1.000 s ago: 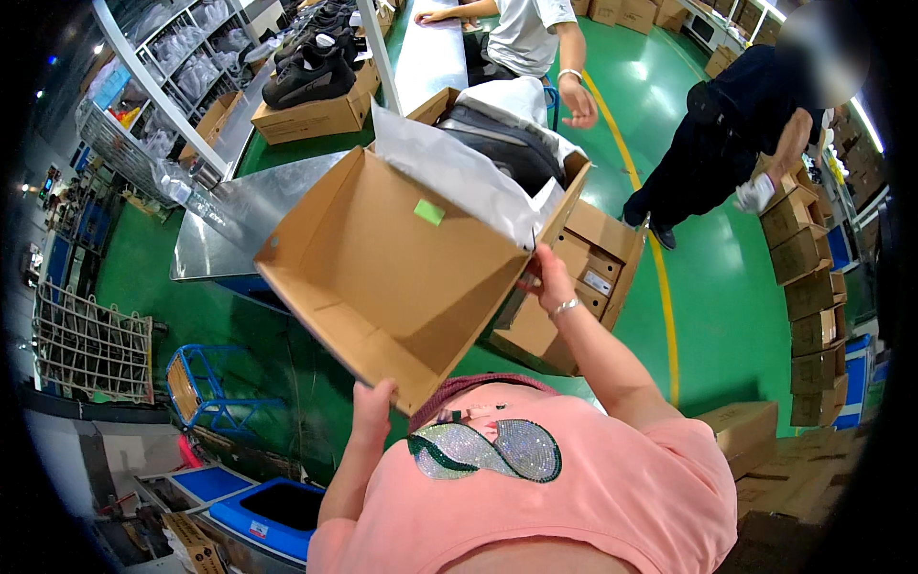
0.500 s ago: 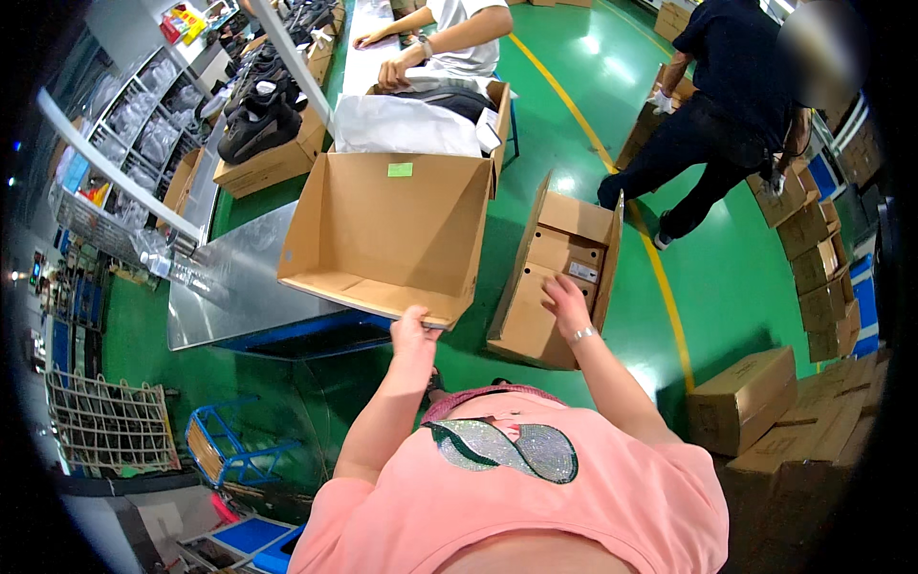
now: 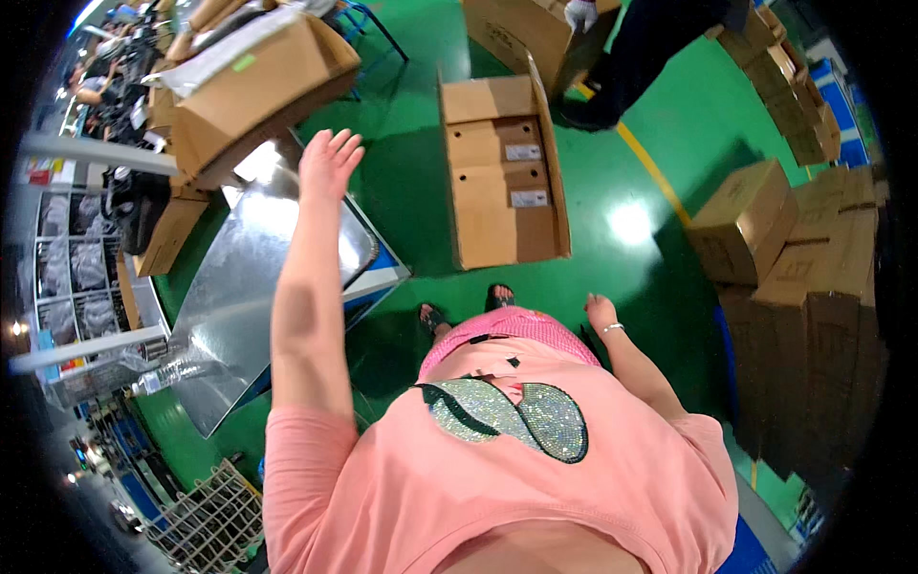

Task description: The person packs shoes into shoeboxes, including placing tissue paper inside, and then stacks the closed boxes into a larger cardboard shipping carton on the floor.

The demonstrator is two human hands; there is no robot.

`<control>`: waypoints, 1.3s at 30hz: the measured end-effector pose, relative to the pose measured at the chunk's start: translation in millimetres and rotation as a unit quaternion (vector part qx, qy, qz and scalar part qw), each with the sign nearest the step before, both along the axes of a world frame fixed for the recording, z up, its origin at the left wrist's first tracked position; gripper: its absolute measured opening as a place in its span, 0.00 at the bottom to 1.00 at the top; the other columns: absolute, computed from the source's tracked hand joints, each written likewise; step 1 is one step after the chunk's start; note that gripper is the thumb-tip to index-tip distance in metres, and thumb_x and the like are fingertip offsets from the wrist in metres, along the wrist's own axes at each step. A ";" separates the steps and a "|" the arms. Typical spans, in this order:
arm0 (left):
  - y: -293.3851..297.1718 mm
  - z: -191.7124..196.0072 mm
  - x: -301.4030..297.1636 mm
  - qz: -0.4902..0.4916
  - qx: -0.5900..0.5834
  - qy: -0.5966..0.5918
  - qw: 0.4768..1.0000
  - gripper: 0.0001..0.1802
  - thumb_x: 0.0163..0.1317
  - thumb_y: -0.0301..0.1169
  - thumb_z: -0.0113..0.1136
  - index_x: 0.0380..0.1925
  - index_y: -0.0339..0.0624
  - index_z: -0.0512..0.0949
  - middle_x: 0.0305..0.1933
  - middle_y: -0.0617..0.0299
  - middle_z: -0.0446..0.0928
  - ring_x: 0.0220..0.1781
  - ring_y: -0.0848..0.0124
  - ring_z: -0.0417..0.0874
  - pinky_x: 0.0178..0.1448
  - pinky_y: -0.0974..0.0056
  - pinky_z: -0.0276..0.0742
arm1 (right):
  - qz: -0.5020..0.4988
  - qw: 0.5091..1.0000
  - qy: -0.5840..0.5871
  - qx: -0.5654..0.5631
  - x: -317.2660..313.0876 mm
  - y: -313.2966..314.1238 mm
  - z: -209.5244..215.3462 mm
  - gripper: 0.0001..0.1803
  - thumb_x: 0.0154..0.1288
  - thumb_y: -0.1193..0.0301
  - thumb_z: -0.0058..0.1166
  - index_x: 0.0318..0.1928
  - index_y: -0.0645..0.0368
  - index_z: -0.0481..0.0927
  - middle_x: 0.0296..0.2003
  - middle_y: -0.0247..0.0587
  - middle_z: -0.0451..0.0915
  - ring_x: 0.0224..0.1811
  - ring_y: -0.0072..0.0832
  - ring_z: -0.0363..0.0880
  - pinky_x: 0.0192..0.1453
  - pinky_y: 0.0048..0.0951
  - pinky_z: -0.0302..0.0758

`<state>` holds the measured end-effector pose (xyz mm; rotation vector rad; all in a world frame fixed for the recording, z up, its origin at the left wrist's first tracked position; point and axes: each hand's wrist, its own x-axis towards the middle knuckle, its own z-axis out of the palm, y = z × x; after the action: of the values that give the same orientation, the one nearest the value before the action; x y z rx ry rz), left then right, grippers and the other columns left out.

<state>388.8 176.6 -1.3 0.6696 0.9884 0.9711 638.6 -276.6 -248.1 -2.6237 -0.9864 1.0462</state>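
Note:
My left hand (image 3: 328,165) reaches out over the edge of the metal table (image 3: 251,277), fingers spread and nothing in them. Nearest to it is a large cardboard carton (image 3: 239,105) with a small green sticker, tilted at the table's far end, apart from the hand. My right hand (image 3: 601,312) hangs low by my right side, touching nothing I can see; its fingers are too foreshortened to read. Ahead of me on the green floor stands an open carton (image 3: 559,215). Brown shoe boxes (image 3: 488,191) with round holes and white labels lie in it.
Stacked cartons (image 3: 813,249) rise on my right, one single carton (image 3: 741,220) among them. A co-worker's dark-trousered leg (image 3: 641,72) and gloved hand (image 3: 580,14) are by another carton (image 3: 521,38) ahead. A wire rack (image 3: 206,521) stands at lower left.
My left hand has let go of the stickered carton, which now sits farther left and tilted. My right hand has drawn back from the floor carton to my side. The view has swung.

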 end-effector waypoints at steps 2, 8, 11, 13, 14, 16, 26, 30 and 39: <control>-17.1 4.6 -1.9 -0.043 0.054 0.245 0.967 0.23 0.54 0.37 0.45 0.47 0.33 0.61 0.50 0.44 0.63 0.51 0.58 0.67 0.49 0.58 0.66 | 0.024 0.999 -0.008 0.022 -14.1 10.8 3.0 0.10 0.56 0.69 0.38 0.35 0.62 0.70 0.32 0.49 0.73 0.34 0.42 0.71 0.37 0.35 0.69; -33.6 -66.7 -121.1 -0.170 0.221 0.778 0.563 0.32 0.54 0.45 0.42 0.53 0.35 0.55 0.57 0.49 0.55 0.59 0.55 0.54 0.59 0.57 0.50 | 0.051 0.983 0.059 0.169 -45.2 132.5 69.5 0.10 0.54 0.71 0.39 0.36 0.56 0.72 0.34 0.44 0.72 0.37 0.40 0.70 0.38 0.34 0.68; -56.8 -93.2 -132.4 -0.115 0.187 0.838 0.499 0.31 0.55 0.50 0.34 0.55 0.45 0.52 0.61 0.55 0.48 0.62 0.61 0.48 0.57 0.49 0.47 | 0.112 0.987 0.024 0.110 -41.4 188.1 20.3 0.09 0.51 0.71 0.41 0.34 0.57 0.71 0.32 0.44 0.70 0.33 0.41 0.72 0.33 0.37 0.70; -60.7 -99.4 -127.2 -0.093 0.212 0.843 0.485 0.30 0.56 0.49 0.32 0.56 0.47 0.52 0.61 0.57 0.47 0.62 0.62 0.47 0.56 0.47 0.47 | 0.194 0.981 0.009 0.033 -31.2 215.1 -17.1 0.13 0.50 0.72 0.41 0.39 0.58 0.68 0.36 0.46 0.68 0.33 0.40 0.73 0.33 0.37 0.71; -61.7 -97.2 -126.2 -0.091 0.224 0.837 0.491 0.29 0.56 0.49 0.32 0.56 0.47 0.52 0.61 0.57 0.48 0.62 0.61 0.48 0.55 0.47 0.47 | 0.206 0.979 -0.003 0.008 -25.8 227.5 -36.8 0.16 0.49 0.72 0.43 0.42 0.59 0.65 0.42 0.47 0.65 0.34 0.39 0.73 0.34 0.36 0.71; -61.0 -90.4 -116.4 -0.090 0.227 0.824 0.512 0.28 0.57 0.47 0.32 0.55 0.45 0.53 0.61 0.55 0.49 0.62 0.60 0.48 0.56 0.49 0.46 | 0.227 0.973 -0.042 -0.018 -16.5 249.1 -81.4 0.27 0.47 0.72 0.47 0.50 0.61 0.57 0.52 0.51 0.57 0.38 0.38 0.73 0.36 0.35 0.71; -62.7 -92.1 -124.5 -0.084 0.245 0.800 0.542 0.28 0.57 0.47 0.32 0.55 0.45 0.53 0.60 0.53 0.49 0.61 0.59 0.48 0.57 0.50 0.43 | 0.478 0.845 -0.007 -0.239 -20.3 308.3 -48.2 0.15 0.36 0.72 0.58 0.31 0.57 0.78 0.33 0.40 0.77 0.38 0.30 0.75 0.38 0.29 0.72; -64.1 -92.3 -123.2 -0.082 0.228 0.813 0.530 0.30 0.57 0.50 0.31 0.55 0.45 0.53 0.60 0.54 0.49 0.62 0.60 0.47 0.57 0.47 0.42 | 0.510 0.831 0.010 -0.222 -44.2 266.6 -21.3 0.11 0.46 0.70 0.48 0.32 0.55 0.78 0.35 0.41 0.76 0.38 0.32 0.75 0.38 0.30 0.71; -64.8 -95.3 -121.2 -0.093 0.209 0.811 0.538 0.32 0.55 0.52 0.30 0.56 0.46 0.51 0.62 0.56 0.46 0.63 0.61 0.43 0.57 0.47 0.38 | 0.412 0.895 -0.038 -0.170 -134.9 165.5 -17.3 0.10 0.48 0.69 0.45 0.31 0.54 0.78 0.31 0.38 0.77 0.35 0.31 0.76 0.34 0.30 0.72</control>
<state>267.6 111.8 -96.6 2.2309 2.2060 0.0550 503.7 -111.2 -265.4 -2.5093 -2.2287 1.3621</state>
